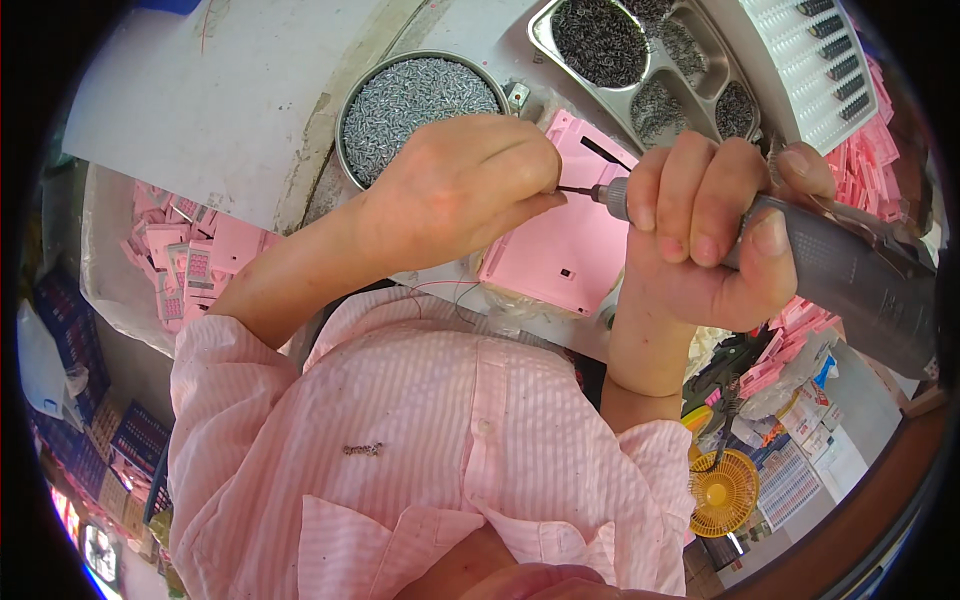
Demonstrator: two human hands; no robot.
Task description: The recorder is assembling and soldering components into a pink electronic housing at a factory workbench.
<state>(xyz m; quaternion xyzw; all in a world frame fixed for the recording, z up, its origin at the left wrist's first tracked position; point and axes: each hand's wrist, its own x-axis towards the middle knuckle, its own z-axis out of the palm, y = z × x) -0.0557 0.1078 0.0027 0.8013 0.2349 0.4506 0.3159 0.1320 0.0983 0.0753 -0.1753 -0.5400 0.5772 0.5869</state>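
Your right hand [705, 220] wraps firmly around the dark grey power screwdriver [850, 275], fingers near its collar, a grip that probably helps steer the slim bit [577, 190]. The screwdriver lies sideways, its bit pointing to your left hand [480, 180], whose fingers curl in close to the tip, perhaps to guide it; I cannot tell whether they pinch a screw, since the fingertips are hidden. The pink plastic case [560, 245] sits on the bench beneath both hands, right in front of you, likely so each can work over it. The round bowl of silvery screws [415, 115] stands just beyond your left forearm and the metal tray [710, 45] beyond your right hand, seemingly for short reaches.
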